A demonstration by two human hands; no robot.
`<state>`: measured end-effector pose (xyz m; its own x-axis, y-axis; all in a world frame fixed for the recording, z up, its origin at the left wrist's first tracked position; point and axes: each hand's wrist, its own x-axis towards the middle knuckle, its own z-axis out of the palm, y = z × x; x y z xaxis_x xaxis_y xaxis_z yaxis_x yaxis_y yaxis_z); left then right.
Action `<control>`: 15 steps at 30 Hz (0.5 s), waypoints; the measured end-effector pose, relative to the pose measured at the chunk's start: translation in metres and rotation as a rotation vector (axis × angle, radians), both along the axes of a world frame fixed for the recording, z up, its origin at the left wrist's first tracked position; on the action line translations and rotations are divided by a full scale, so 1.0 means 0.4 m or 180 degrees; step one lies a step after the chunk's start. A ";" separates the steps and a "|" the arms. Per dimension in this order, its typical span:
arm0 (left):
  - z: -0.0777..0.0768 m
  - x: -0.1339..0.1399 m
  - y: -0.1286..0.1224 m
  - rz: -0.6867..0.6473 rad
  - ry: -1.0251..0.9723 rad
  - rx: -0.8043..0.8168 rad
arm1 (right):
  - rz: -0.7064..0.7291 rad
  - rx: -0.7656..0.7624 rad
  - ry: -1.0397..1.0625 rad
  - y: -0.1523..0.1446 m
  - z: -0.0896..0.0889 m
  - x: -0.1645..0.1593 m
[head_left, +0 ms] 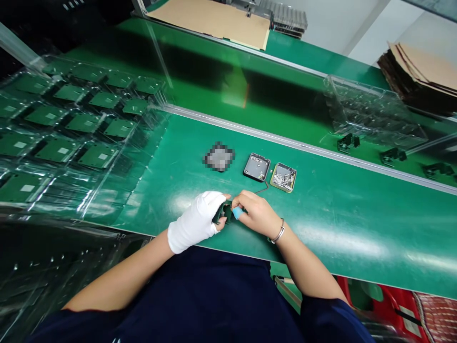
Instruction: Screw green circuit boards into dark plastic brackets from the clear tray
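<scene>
My left hand [200,218], in a white glove with bare fingertips, is closed around a small green circuit board assembly [224,213] just above the bench. At the board's right edge, the fingers of my right hand [255,213] are pinched together, with a blue finger cover on one of them. What that pinch holds is too small to make out. Beyond my hands lie a dark-rimmed square tray [257,166] and a yellowish-rimmed one [283,177], both holding small shiny parts. A thin dark cord [263,188] runs from the dark-rimmed tray toward my right hand.
Clear plastic trays of green circuit boards [85,123] fill the left side. A blurred-out grey item [219,157] lies left of the square trays. Behind a metal rail [250,129] stand several small dark assemblies [348,142] and a clear blister tray [374,112]. Cardboard sheets [424,71] are stacked at right.
</scene>
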<state>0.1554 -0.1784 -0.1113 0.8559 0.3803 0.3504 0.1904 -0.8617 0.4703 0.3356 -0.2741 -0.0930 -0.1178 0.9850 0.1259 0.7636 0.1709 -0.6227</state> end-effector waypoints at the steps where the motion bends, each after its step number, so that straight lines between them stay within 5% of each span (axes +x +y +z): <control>1: 0.000 0.000 0.000 0.0000 0.0012 0.0002 | -0.0006 0.0012 -0.0004 0.000 -0.001 -0.002; 10: 0.002 0.010 -0.008 0.0148 0.0005 0.0095 | -0.0229 0.0197 0.0005 -0.001 -0.020 -0.022; 15: 0.009 0.010 -0.010 0.0105 0.0014 0.0286 | 0.0014 0.0117 -0.0176 0.000 -0.013 -0.010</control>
<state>0.1593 -0.1822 -0.1076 0.8450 0.3756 0.3806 0.2214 -0.8937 0.3903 0.3314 -0.2743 -0.0982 -0.1299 0.9793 0.1552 0.7958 0.1963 -0.5728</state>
